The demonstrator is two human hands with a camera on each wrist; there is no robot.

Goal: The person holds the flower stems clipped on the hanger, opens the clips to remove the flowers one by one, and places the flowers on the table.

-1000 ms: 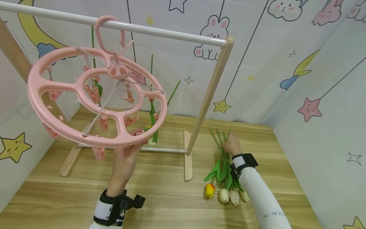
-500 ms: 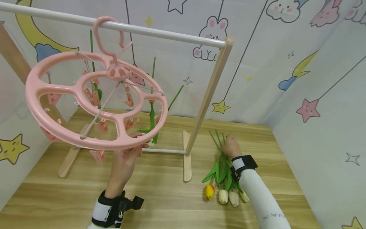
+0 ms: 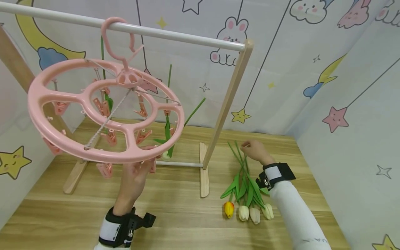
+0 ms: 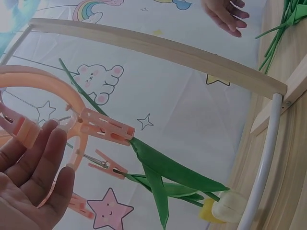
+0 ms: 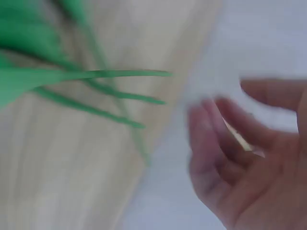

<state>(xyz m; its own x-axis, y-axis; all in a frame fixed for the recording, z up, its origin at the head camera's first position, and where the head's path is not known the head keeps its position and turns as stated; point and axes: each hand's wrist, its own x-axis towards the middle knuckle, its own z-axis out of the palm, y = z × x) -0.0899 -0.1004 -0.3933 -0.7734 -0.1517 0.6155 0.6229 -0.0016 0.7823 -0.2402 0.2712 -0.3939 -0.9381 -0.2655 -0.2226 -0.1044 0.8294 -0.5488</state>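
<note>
A round pink clip hanger [image 3: 125, 157] hangs by its hook from a white rail. My left hand [image 3: 134, 177] is raised under its near rim; in the left wrist view, fairly straight fingers touch the rim beside a pink clip [image 4: 24, 130]. The thumb is hidden there. Other clips hold tulips head down by their stems; a white tulip [image 4: 229, 207] shows low in the left wrist view. My right hand [image 3: 257, 151] is over the stem ends of loose tulips, fingers loosely bent and apart from the stems [image 5: 129, 73] in the blurred right wrist view.
On the wooden table [image 3: 175, 222] lie a yellow-red tulip [image 3: 229, 209] and several white ones, including a white tulip [image 3: 243, 213]. The rack's wooden post [image 3: 228, 104] and foot stand between my hands. Patterned cloth walls rise at the back and sides.
My right hand has lifted off the tulip stems and drawn up and slightly right, uncovering leaves and a white bloom. The left hand stays at the rim; the hanger has tilted slightly.
</note>
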